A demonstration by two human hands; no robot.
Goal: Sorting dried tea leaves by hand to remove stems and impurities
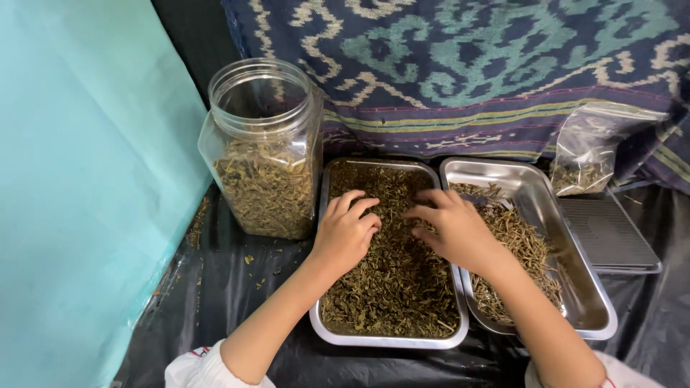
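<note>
Here a black plastic sheet (237, 287) covers the surface, a patterned woven cloth (467, 65) hanging at the far side. Two steel trays sit side by side: the left tray (388, 338) full of dried leaves (395, 280), the right tray (596, 316) partly filled. A clear plastic jar (264, 151) stands far left. The left hand (346, 233) and right hand (453, 228) rest in the left tray's leaves, fingers curled loosely, grasping nothing firm.

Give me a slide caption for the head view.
Both hands, left hand and right hand, rest on dried leaves in a steel tray.
</note>
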